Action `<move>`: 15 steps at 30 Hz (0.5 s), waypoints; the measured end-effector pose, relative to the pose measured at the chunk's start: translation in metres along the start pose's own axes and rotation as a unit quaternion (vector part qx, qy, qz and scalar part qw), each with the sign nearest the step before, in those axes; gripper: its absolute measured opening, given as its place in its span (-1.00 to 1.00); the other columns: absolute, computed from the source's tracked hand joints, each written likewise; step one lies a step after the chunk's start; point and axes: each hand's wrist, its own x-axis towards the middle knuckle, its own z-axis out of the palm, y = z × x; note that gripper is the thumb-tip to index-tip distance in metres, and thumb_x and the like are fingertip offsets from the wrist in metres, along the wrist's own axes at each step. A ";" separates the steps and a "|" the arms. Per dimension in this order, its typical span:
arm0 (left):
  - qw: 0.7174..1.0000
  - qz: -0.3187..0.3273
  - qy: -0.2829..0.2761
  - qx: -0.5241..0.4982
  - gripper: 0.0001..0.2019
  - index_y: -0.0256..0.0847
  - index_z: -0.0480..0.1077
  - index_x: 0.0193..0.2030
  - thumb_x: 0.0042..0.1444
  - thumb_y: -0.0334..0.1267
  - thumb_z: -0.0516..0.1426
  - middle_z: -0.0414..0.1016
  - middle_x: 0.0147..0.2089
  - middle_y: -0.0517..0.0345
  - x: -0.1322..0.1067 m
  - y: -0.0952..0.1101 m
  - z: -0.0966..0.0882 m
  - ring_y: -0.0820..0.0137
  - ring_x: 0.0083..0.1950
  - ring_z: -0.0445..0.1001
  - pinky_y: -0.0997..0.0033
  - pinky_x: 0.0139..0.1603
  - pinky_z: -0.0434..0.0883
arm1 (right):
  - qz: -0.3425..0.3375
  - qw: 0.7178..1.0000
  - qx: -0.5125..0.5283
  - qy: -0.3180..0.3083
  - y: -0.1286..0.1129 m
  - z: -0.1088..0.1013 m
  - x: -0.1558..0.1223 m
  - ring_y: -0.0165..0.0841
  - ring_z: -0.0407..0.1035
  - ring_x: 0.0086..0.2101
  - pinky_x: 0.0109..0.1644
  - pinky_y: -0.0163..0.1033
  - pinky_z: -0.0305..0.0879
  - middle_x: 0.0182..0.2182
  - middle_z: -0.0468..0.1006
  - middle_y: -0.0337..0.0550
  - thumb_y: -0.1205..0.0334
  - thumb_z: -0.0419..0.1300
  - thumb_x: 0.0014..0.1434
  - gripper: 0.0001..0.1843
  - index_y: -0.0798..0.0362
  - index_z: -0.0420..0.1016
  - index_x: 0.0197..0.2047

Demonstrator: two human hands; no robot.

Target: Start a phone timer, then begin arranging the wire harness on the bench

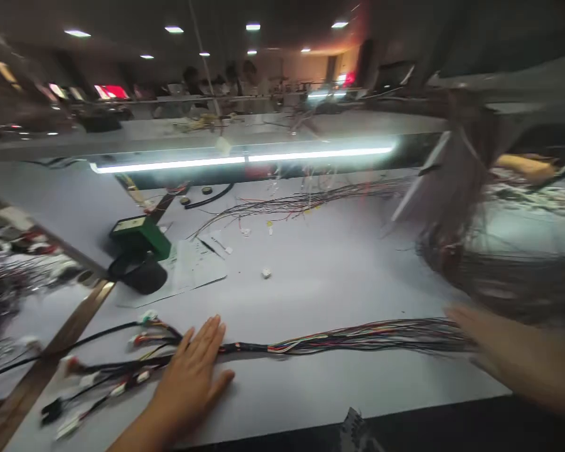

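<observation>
A wire harness (257, 347) lies across the white worktop, wrapped in black tape at its middle. Its loose coloured wires (371, 334) run to the right, while several branches with connectors (117, 389) fan out at the left. My left hand (193, 370) rests flat over the taped part near the branches, fingers stretched out and thumb apart. At the right end of the loose wires is my right hand (489, 345), smeared by motion. Whether its fingers close around the wires or lie over them I cannot make out.
A green box (141, 235) and a black tape roll (144, 273) stand at the left by a paper sheet (198, 270). A small white connector (266, 273) lies mid-table. More wires (311, 199) stretch along the back beneath a lit tube lamp (311, 154). Dark wire bundles (466, 188) hang at right.
</observation>
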 end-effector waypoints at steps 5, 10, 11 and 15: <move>0.994 -0.090 -0.062 -0.022 -0.24 -0.28 -0.04 0.40 0.20 0.17 -0.02 -0.06 0.42 -0.17 -0.011 0.028 -0.004 0.12 0.42 -0.02 -0.04 0.37 -0.03 | -0.251 0.963 0.086 -0.055 -0.186 0.082 0.068 -0.09 0.21 0.17 0.14 0.10 0.30 0.28 0.19 -0.17 -0.08 0.07 0.27 -0.32 -0.21 -0.03 0.38; 0.977 -0.213 0.028 0.013 -0.17 -0.36 -0.23 0.42 0.22 0.13 0.00 -0.16 0.44 -0.24 -0.061 0.043 -0.016 0.08 0.45 -0.16 -0.12 0.37 -0.11 | -0.345 0.928 0.139 -0.026 -0.333 0.149 0.104 -0.09 0.02 0.26 0.25 0.10 0.14 0.33 0.06 0.01 -0.04 0.05 0.30 -0.30 0.02 -0.05 0.39; 0.971 -0.234 0.035 0.017 -0.18 -0.37 -0.21 0.42 0.22 0.12 0.01 -0.15 0.44 -0.26 -0.074 0.047 -0.019 0.06 0.44 -0.15 -0.13 0.36 -0.06 | -0.345 0.926 0.150 -0.019 -0.348 0.161 0.106 -0.08 0.03 0.26 0.23 0.09 0.15 0.31 0.09 0.05 -0.01 0.04 0.30 -0.34 0.07 0.02 0.36; 0.945 -0.302 0.100 -0.081 -0.36 -0.25 -0.01 0.38 0.26 -0.01 0.03 -0.03 0.41 -0.24 -0.117 0.060 -0.022 0.02 0.41 -0.03 -0.11 0.28 0.17 | -0.347 0.921 0.165 -0.066 -0.372 0.192 0.113 -0.10 0.37 -0.03 -0.01 0.02 0.38 -0.01 0.46 0.07 0.22 0.00 0.30 -0.64 0.09 0.36 0.12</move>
